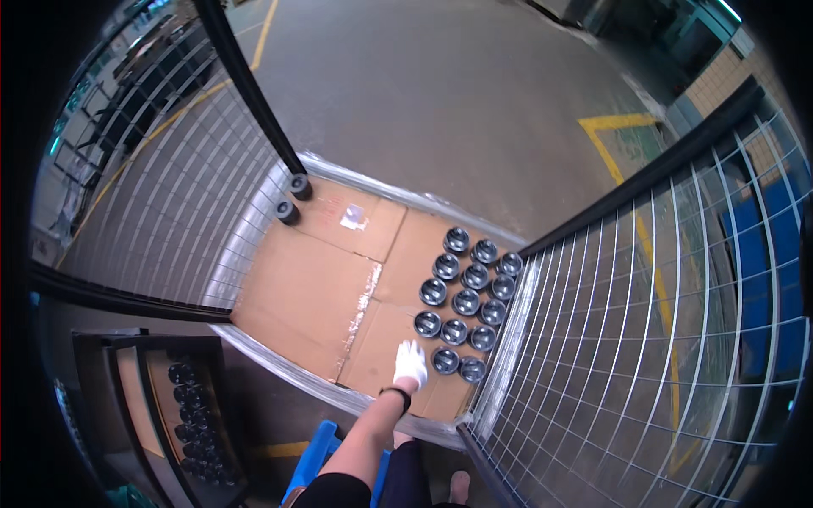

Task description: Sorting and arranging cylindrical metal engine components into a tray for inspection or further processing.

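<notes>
My left hand [411,364], in a white glove with a dark band at the wrist, reaches over the cardboard base of a mesh cage. Its fingers look stretched out, and nothing shows in them. Just right of it lies a glossy black round cup-shaped part [445,361], apart from the fingers. Several more such parts [466,302] stand in slanting rows along the cage's right side, hollow sides up. Two matt black round parts [288,212] sit in the far left corner. My right hand is out of the picture.
Wire mesh panels [610,322] on dark posts rise left and right. Clear film wraps the rim of the base [279,364]. At lower left, a dark open-fronted box [140,406] holds several black parts [195,423]. A blue plastic object [318,453] stands beside my legs.
</notes>
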{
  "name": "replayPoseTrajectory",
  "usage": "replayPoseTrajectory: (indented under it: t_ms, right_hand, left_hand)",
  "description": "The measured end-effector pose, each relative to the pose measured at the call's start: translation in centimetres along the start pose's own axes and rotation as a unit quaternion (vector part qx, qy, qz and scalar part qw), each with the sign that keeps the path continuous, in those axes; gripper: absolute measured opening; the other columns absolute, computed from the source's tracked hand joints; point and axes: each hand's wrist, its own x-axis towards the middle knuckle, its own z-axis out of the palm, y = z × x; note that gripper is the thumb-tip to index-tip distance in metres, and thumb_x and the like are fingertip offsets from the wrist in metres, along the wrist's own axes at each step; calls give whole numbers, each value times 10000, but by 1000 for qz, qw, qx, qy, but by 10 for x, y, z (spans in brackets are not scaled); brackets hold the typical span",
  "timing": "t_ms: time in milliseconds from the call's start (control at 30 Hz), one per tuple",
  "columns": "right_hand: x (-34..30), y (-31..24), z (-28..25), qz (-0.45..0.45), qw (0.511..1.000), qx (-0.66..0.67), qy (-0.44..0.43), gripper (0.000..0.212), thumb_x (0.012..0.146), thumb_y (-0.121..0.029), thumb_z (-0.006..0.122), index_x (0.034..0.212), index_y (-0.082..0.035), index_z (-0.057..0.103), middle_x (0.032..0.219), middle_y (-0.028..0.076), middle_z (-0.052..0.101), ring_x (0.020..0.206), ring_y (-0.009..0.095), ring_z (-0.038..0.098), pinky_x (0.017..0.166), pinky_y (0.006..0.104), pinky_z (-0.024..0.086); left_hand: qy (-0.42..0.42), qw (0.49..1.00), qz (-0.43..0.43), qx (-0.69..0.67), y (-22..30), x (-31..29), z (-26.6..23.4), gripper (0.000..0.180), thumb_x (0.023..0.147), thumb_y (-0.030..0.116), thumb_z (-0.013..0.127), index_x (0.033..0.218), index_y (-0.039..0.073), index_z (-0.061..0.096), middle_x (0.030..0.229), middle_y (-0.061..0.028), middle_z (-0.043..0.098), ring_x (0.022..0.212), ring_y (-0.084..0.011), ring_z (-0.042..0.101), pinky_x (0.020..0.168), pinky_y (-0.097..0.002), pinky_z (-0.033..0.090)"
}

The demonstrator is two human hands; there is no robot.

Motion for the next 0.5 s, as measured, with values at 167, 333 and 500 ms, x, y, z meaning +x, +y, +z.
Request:
replayPoseTrajectory:
  t_ms: [167,333,500]
  right_hand:
    - [13,11,-30,-44,996,37,-62,431,1016,-324,465,1309,-9,488,1250,167,561,1077,251,548,914,351,462]
    - [48,28,-43,-121,966,109,-200,440,1016,-320,457,1309,8,477,1282,187,543,1104,266,539,945,354,453]
    - [85,33,-24,-176,861,170,-446,449,1017,-316,448,1310,25,467,1313,207,525,1131,280,529,977,358,443]
  left_hand:
    - [-57,992,-56,-95,7,-172,25,522,898,246,480,1378,42,491,1461,-180,424,1376,-377,334,1132,-480,274]
    - [-171,963,-176,-115,1,-344,-1,454,879,376,553,1194,75,681,1337,-151,561,1252,-319,496,1070,-416,378]
    - [30,848,-414,-330,39,-478,14,326,812,294,532,974,109,747,1079,-162,698,1061,-327,658,922,-429,522]
